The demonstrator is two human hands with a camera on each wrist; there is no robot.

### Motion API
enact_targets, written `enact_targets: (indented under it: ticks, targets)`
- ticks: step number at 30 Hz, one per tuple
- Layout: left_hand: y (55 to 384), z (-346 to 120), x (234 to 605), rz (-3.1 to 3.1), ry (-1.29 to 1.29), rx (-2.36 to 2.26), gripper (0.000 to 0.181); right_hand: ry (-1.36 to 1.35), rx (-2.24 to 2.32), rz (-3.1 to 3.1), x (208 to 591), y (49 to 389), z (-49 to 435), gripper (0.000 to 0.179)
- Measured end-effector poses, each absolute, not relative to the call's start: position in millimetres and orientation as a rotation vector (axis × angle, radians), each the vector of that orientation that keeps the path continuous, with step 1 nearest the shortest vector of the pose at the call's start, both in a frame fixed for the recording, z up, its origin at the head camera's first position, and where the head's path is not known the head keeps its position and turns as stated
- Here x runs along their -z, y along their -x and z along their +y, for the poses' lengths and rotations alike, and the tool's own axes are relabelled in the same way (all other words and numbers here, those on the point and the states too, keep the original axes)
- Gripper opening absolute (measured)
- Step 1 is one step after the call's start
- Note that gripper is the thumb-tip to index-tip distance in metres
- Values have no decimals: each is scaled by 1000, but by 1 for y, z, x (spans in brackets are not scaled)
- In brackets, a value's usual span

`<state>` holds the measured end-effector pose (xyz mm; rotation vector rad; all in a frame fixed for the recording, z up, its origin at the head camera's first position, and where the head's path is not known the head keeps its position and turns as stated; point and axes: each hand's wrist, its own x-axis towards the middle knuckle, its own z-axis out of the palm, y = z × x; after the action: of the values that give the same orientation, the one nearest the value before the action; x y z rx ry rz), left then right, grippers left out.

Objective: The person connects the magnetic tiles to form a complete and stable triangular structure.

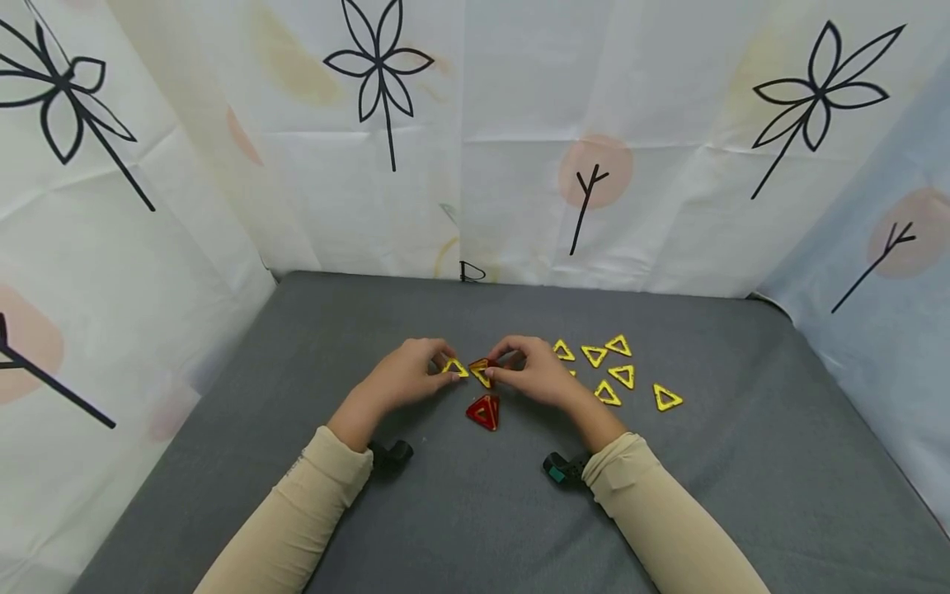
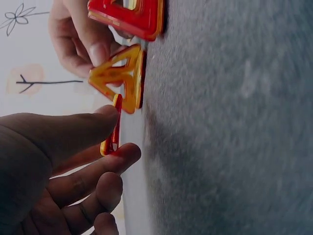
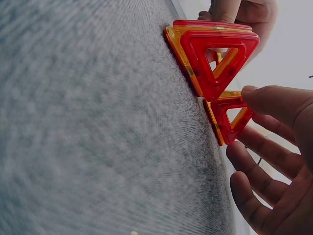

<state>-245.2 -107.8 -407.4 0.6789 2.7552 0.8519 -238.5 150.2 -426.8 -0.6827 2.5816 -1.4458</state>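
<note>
My left hand pinches a hollow magnetic triangle tile between thumb and forefinger. In the left wrist view this tile is seen nearly edge-on, red and yellow. Just right of it, my right hand holds a small group of joined red and yellow triangle tiles standing on the table. The right wrist view shows the thumb at the upper corner of these tiles, fingers behind. Nearer to me stands a red and yellow triangle pyramid, touched by neither hand.
Several loose yellow triangle tiles lie flat to the right of my right hand, one tile farthest right. The grey cloth-covered table ends at a patterned fabric backdrop behind and at both sides.
</note>
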Motion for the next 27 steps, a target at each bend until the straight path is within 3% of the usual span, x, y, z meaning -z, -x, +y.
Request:
enact_targets:
  ticks: [27]
  targets:
    - [243,-93,415,2688,-801,-886,35,701,1411,2609,428,240,150,21]
